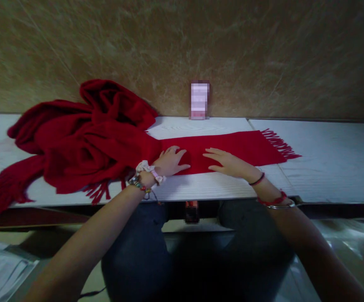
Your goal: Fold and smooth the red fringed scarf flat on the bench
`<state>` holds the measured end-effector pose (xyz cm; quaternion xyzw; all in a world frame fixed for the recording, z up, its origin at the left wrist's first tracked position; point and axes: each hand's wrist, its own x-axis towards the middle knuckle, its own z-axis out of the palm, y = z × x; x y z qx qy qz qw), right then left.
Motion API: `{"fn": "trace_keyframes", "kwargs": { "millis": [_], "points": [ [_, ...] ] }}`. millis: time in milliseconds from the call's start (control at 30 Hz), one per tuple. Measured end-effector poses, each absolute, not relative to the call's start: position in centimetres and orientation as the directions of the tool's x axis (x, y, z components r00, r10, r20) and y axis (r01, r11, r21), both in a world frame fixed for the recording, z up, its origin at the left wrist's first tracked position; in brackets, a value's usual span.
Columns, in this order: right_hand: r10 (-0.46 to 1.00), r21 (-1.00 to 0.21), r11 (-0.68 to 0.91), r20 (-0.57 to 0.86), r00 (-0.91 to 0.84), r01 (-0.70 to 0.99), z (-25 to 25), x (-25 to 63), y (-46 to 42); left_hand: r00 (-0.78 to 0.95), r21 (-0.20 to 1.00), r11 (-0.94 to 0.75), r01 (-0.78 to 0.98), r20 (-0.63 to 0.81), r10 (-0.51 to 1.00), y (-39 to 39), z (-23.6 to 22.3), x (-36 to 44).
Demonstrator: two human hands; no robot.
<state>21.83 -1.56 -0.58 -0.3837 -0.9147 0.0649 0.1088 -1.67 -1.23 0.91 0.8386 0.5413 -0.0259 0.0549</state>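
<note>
my two hands, left hand and right hand, fingers spread on one red fringed scarf laid flat on the white tabletop, one red fabric heap left of the scarf

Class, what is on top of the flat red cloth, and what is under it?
On the cloth are the left hand and right hand. Beneath, white boards emerge around its edges; anything else there is hidden.
</note>
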Motion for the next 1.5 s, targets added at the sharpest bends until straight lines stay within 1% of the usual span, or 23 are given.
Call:
{"fn": "trace_keyframes", "kwargs": {
  "millis": [67, 100, 133, 200, 267, 333, 467, 633, 767, 933, 1033, 1200, 1400, 1500],
  "points": [
    [0.664, -0.199, 0.747, 0.175, -0.727, 0.634, -0.2, 22.0, -2.3, 0.595, 0.083, -0.589, 0.804, -0.114, 0.796, -1.8, 1.9, -2.2],
    [0.644, -0.189, 0.765, 0.190, -0.741, 0.616, -0.1, 22.0, -2.6, 0.657, 0.087, -0.652, 0.754, -0.144, 0.740, -2.1, 2.4, -2.3],
    [0.627, -0.174, 0.779, 0.206, -0.752, 0.602, 0.0, 21.9, -2.9, 0.692, 0.079, -0.691, 0.719, -0.176, 0.700, -2.4, 2.8, -2.3],
    [0.600, -0.139, 0.800, 0.230, -0.767, 0.584, 0.0, 21.6, -3.3, 0.709, 0.031, -0.722, 0.691, -0.223, 0.668, -2.9, 3.2, -2.2],
    [0.578, -0.116, 0.814, 0.246, -0.778, 0.569, 0.0, 21.3, -3.5, 0.692, -0.036, -0.716, 0.698, -0.224, 0.686, -3.1, 3.2, -1.8],
    [0.565, -0.100, 0.822, 0.259, -0.783, 0.560, -0.1, 21.0, -3.5, 0.675, -0.078, -0.700, 0.709, -0.213, 0.707, -3.1, 3.0, -1.4],
    [0.578, -0.042, 0.805, 0.282, -0.766, 0.592, -0.3, 20.3, -3.5, 0.665, -0.088, -0.688, 0.720, -0.194, 0.721, -2.8, 2.6, -1.0],
    [0.632, 0.028, 0.742, 0.299, -0.714, 0.669, -0.6, 19.6, -3.5, 0.670, -0.139, -0.678, 0.722, -0.106, 0.735, -2.2, 2.3, -1.4],
    [0.660, 0.036, 0.711, 0.309, -0.685, 0.702, -0.6, 19.3, -3.5, 0.657, -0.136, -0.670, 0.729, -0.134, 0.742, -2.3, 2.7, -1.5],
    [0.679, 0.026, 0.692, 0.315, -0.663, 0.721, -0.5, 19.1, -3.7, 0.661, -0.167, -0.678, 0.716, -0.151, 0.735, -2.7, 3.4, -1.0],
    [0.673, 0.038, 0.696, 0.317, -0.669, 0.717, -0.5, 19.1, -3.8, 0.667, -0.174, -0.684, 0.708, -0.150, 0.729, -2.8, 3.4, -0.9],
    [0.612, 0.084, 0.740, 0.327, -0.720, 0.667, -0.6, 20.0, -3.7, 0.687, -0.173, -0.707, 0.686, -0.163, 0.708, -3.0, 3.2, -1.1],
    [0.587, 0.125, 0.749, 0.331, -0.739, 0.651, -0.5, 20.9, -3.7, 0.646, -0.251, -0.670, 0.699, -0.181, 0.742, -3.3, 3.4, -1.2],
    [0.587, 0.147, 0.729, 0.367, -0.721, 0.668, -0.5, 20.8, -3.7, 0.625, -0.274, -0.638, 0.719, -0.145, 0.767, -3.4, 3.8, -1.3]
  ]
}}
